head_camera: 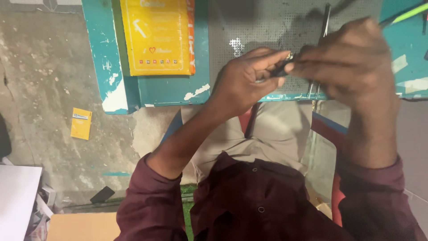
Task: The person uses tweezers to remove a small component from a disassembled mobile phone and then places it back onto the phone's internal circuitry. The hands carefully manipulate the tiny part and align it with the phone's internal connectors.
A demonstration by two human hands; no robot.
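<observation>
My left hand (247, 80) and my right hand (354, 67) meet above the edge of a teal workbench (174, 89). Together they pinch a small dark object (281, 70) with a shiny metal tip between their fingertips. Most of that object is hidden by my fingers, so I cannot tell what it is. Thin metal tweezers (324, 31) lie on the grey perforated mat (258, 27) just behind my right hand. My maroon sleeves and shirt fill the lower part of the view.
A yellow packet (156, 35) lies on the bench at the left. A small yellow box (81, 123) and a dark flat object (102, 194) lie on the concrete floor. White papers (18, 201) and brown cardboard (82, 226) sit at the bottom left.
</observation>
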